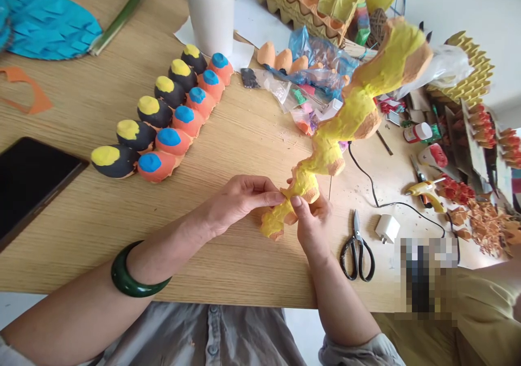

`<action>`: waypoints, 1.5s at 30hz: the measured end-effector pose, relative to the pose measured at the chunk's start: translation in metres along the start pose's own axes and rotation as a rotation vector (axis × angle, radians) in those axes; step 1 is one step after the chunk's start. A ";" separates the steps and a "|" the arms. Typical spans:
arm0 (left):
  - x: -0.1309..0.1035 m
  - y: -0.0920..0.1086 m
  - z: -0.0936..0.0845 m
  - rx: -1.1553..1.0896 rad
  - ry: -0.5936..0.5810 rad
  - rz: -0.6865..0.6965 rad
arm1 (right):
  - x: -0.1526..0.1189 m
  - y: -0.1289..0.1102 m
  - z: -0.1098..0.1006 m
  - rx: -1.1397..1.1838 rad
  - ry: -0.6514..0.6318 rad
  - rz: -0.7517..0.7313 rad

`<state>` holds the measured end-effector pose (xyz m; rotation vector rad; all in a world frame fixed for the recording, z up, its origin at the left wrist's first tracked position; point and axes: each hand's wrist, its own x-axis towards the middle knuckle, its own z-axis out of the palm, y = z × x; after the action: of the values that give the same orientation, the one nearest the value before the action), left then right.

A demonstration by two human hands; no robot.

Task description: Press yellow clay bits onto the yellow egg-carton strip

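A long bumpy strip, painted yellow with bare orange-brown patches, slants up and to the right above the table. Near its lower end my left hand pinches its edge between thumb and fingers. Close beside it, my right hand grips the strip, thumb in front and fingers partly hidden behind. To the left on the table lie a row of black cups with yellow tops and a row of orange cups with blue tops, side by side.
Black-handled scissors and a white charger lie right of my right hand. A phone is at the left, a white vase behind. Farther right are a glue gun, jars and egg trays. Another person's sleeve shows lower right.
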<state>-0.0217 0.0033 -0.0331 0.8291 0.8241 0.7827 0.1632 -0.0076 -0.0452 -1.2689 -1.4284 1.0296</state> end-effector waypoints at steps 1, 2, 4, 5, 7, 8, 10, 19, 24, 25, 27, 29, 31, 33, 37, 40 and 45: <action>0.000 0.001 0.000 0.007 -0.012 -0.006 | 0.000 0.002 0.000 0.032 0.004 0.034; 0.001 0.002 0.001 0.000 -0.028 -0.010 | 0.001 0.003 0.000 0.063 0.010 0.066; 0.002 0.004 0.002 -0.030 -0.062 -0.005 | 0.002 0.005 -0.001 0.098 0.019 0.103; 0.002 0.004 0.002 -0.038 -0.070 0.004 | 0.002 0.005 -0.001 0.095 0.022 0.100; 0.003 0.003 0.002 -0.023 -0.077 0.017 | 0.002 0.004 -0.001 0.062 0.018 0.067; 0.003 0.001 0.002 -0.003 -0.086 0.018 | 0.001 0.003 -0.001 0.044 0.014 0.046; 0.003 -0.003 0.000 0.028 -0.100 0.014 | 0.000 0.002 -0.001 0.018 0.012 0.024; 0.002 -0.010 0.001 -0.056 -0.071 -0.074 | 0.003 -0.003 0.002 0.007 0.044 0.055; 0.001 -0.005 0.007 -0.016 -0.016 -0.034 | 0.003 0.000 0.001 0.034 0.008 0.101; 0.001 -0.004 0.008 -0.018 -0.008 -0.025 | 0.003 0.001 0.001 0.051 -0.003 0.114; 0.001 -0.004 0.008 -0.036 -0.004 -0.021 | 0.003 0.003 0.001 0.083 -0.016 0.126; 0.001 -0.004 0.008 -0.061 -0.013 -0.026 | 0.003 0.003 0.000 0.101 -0.017 0.123; 0.001 -0.005 0.008 -0.083 -0.024 -0.033 | 0.003 0.004 0.000 0.099 -0.019 0.124; 0.001 -0.006 0.007 -0.095 -0.025 -0.040 | 0.003 0.004 0.000 0.083 -0.018 0.124; 0.002 -0.005 0.005 -0.061 -0.060 -0.046 | 0.004 0.005 0.000 0.080 -0.001 0.138; 0.003 -0.003 0.000 -0.027 -0.133 -0.026 | 0.004 0.004 0.000 0.113 0.015 0.183; 0.003 -0.008 -0.006 0.006 -0.085 -0.032 | 0.003 -0.002 0.001 0.167 0.009 0.213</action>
<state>-0.0232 0.0046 -0.0431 0.8472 0.7632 0.7121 0.1621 -0.0050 -0.0434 -1.3194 -1.1918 1.2569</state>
